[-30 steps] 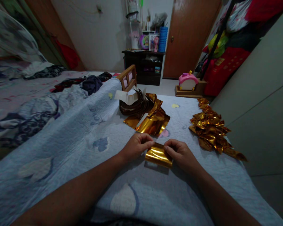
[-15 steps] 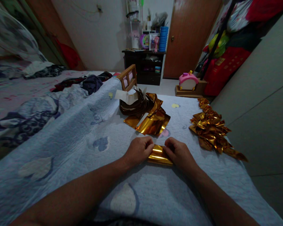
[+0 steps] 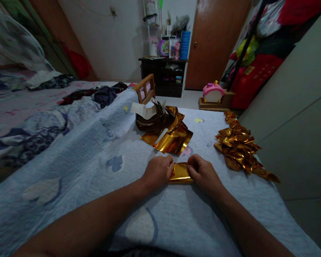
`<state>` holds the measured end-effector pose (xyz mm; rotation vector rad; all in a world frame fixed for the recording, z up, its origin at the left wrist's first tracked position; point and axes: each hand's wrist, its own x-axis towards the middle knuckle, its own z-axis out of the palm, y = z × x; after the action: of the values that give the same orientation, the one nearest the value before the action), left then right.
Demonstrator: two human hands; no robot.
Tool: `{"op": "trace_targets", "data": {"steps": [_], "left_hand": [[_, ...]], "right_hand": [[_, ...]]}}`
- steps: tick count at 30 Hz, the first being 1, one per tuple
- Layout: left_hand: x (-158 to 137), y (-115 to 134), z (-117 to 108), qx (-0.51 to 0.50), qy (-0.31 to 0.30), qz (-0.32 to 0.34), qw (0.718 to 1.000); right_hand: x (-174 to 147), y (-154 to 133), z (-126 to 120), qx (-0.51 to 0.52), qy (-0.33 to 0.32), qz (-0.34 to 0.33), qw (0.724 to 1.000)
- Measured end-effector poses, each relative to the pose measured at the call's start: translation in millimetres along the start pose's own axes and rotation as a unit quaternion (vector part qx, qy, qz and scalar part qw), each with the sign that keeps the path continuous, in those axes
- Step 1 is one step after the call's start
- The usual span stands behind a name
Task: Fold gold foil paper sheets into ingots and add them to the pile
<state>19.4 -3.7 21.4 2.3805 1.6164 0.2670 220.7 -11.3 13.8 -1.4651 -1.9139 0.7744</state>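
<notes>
A shiny gold foil paper [image 3: 181, 172], folded into a short flat band, lies between my hands just above the bed cover. My left hand [image 3: 158, 171] pinches its left end with the fingers closed. At the opposite end my right hand [image 3: 203, 172] grips the paper between thumb and curled fingers. Beyond them rests a stack of gold foil sheets [image 3: 173, 140], partly fanned out, with a dark rolled bundle and a whitish strip behind. To the right sits a heap of folded gold foil pieces [image 3: 239, 146].
The light blue quilted cover [image 3: 91, 192] spreads under everything. Bunched clothes [image 3: 104, 95] lie on the left, near a wooden rail [image 3: 146, 89]. A pink toy case [image 3: 213, 93] stands on the floor by the door. A pale cabinet [image 3: 296, 142] borders the right side.
The gold paper's front edge has been folded or tilted up, so it looks narrower and flatter. Both hands have shifted only slightly and keep their hold.
</notes>
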Motion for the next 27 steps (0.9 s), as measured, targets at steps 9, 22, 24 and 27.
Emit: {"op": "trace_targets", "data": {"steps": [9,22,24,27], "left_hand": [[1.1,-3.2,7.5,0.042,0.009,0.025,0.999],[1.1,-4.5,8.7,0.072,0.006,0.046,0.996],[1.0,-3.9,7.8,0.078,0.006,0.046,0.996],[0.9,-2.4,5.3,0.087,0.003,0.037,0.995]], "right_hand": [[-4.7,-5.1,9.1,-0.109,0.111,-0.150,0.976],[-7.8,-15.0,12.5,-0.161,-0.082,-0.183,0.966],[-8.2,-15.3,12.8,-0.162,-0.085,-0.178,0.967],[-8.9,-16.3,13.2,-0.162,-0.087,-0.174,0.967]]}}
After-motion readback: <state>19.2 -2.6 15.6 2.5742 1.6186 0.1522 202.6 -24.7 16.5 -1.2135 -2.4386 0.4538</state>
